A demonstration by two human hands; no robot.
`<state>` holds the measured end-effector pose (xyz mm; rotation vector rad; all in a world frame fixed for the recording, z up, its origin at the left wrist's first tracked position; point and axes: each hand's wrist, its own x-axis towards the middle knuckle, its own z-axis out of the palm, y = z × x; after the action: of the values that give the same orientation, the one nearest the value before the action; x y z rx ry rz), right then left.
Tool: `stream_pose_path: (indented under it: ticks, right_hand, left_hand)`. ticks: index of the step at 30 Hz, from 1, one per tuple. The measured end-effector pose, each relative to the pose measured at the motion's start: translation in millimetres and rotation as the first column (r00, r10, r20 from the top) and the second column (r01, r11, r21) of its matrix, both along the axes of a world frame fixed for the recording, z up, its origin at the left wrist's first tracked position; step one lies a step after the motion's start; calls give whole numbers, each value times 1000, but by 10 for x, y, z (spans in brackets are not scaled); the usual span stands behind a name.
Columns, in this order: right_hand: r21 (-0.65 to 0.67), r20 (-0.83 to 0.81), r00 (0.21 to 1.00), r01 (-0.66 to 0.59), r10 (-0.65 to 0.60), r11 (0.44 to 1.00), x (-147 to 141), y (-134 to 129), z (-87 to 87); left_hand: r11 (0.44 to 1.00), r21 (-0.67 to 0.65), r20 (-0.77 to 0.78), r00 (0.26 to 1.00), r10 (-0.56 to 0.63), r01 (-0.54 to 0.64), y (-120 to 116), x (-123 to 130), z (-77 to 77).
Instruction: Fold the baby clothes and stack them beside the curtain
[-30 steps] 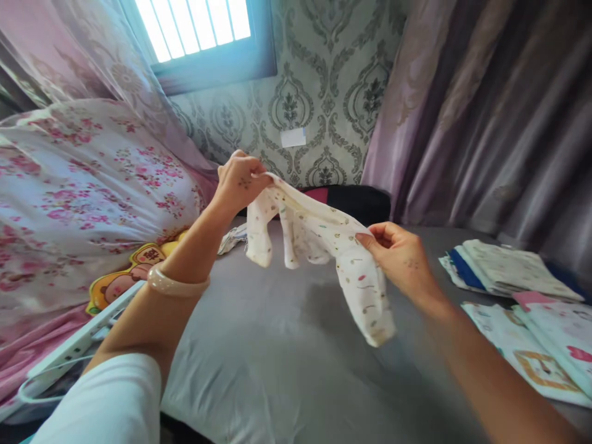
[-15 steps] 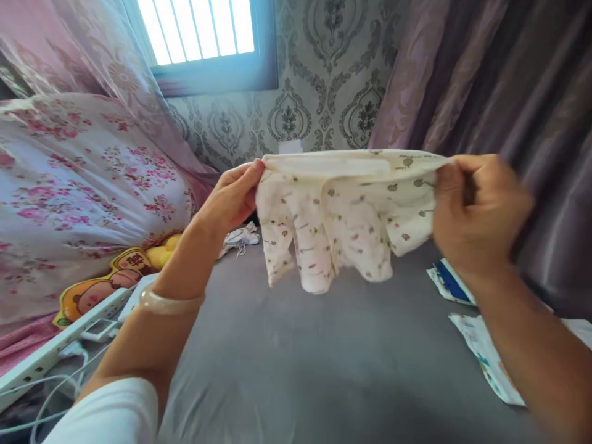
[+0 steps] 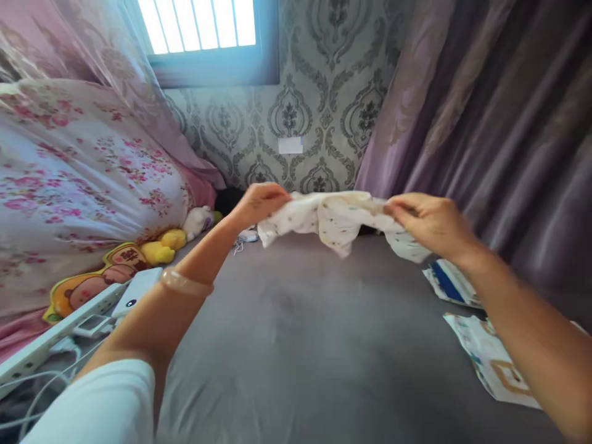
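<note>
Garment (image 3: 340,219) lowered, strung between left fingers (image 3: 276,193) and right fingers (image 3: 403,211), both apparently pinching edges; blurry.

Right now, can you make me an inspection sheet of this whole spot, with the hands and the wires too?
Surface: grey cloth, with some wrinkles.
Job's things: white patterned garment, held above the grey cloth; it looks a bit blurred.
Clutter: folded cloths on the right; yellow plush toy, white device and power strip on the left.
Hands: left hand and right hand each pinch the garment, well apart.
Cables: white cables by the power strip; the picture's edge cuts them off.
Surroundings: barred window, patterned wall, purple curtain, floral cloth.
</note>
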<state>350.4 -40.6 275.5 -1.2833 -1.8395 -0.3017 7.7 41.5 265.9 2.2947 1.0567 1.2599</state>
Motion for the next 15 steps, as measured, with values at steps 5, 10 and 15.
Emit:
stream_pose_path:
  ticks: [5, 10, 15]
  right_hand:
    - [164, 43, 998, 48, -56, 985, 52, 77, 68]
    - [181, 100, 990, 83, -103, 980, 7, -30, 184]
    - [162, 137, 984, 94, -117, 982, -133, -274, 198]
  left_hand:
    - [996, -63, 16, 998, -55, 56, 114, -17, 102]
    - [983, -116, 76, 988, -136, 145, 70, -159, 186]
    - [977, -175, 145, 985, -95, 120, -178, -181, 145]
